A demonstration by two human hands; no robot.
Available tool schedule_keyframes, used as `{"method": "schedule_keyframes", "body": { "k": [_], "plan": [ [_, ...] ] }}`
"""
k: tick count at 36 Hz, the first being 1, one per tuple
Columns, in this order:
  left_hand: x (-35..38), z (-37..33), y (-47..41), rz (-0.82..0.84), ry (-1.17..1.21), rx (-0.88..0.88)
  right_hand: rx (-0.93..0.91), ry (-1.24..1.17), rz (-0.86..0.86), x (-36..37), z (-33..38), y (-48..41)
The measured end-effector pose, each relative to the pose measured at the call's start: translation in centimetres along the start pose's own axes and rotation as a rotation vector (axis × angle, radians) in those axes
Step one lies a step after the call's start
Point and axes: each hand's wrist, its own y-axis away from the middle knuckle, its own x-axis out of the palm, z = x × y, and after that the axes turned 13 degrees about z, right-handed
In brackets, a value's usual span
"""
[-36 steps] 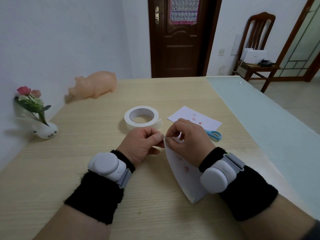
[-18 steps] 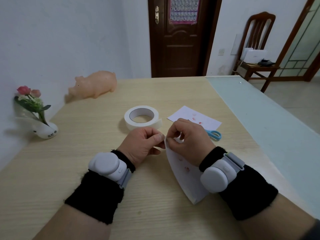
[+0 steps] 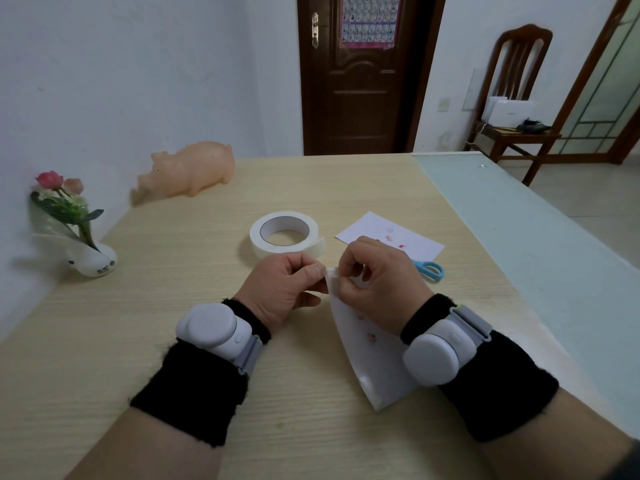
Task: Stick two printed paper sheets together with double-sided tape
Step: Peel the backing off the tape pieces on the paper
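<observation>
The white printed paper sheet (image 3: 375,362) runs lengthwise from its top corner toward the person — there the curled left hand (image 3: 284,289) and right hand (image 3: 377,289) both pinch it.

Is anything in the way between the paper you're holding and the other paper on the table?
Yes: the blue scissors lie at the near edge of the other paper, beyond the held paper.

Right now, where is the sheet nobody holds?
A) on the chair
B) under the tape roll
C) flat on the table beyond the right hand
C: the loose sheet lies flat on the table beyond the right hand, by the scissors; both that hand and the left hand pinch the other sheet.
</observation>
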Motion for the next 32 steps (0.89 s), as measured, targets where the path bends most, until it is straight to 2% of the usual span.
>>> {"method": "schedule_keyframes", "body": {
  "k": [10,15,27,32],
  "plan": [
    [0.09,-0.31,0.01,-0.038,0.057,0.025,0.079,-0.064,0.001,-0.34,-0.15,0.1],
    [0.08,-0.23,-0.04,-0.032,0.061,0.026,0.021,-0.042,-0.014,-0.1,0.05,-0.05],
    [0.01,0.03,-0.13,-0.042,0.051,0.031,0.014,0.013,0.033,-0.15,0.29,0.0],
    [-0.1,-0.1,-0.25,-0.107,0.115,0.049,0.027,0.0,0.016,-0.23,0.24,0.08]
  ]
}}
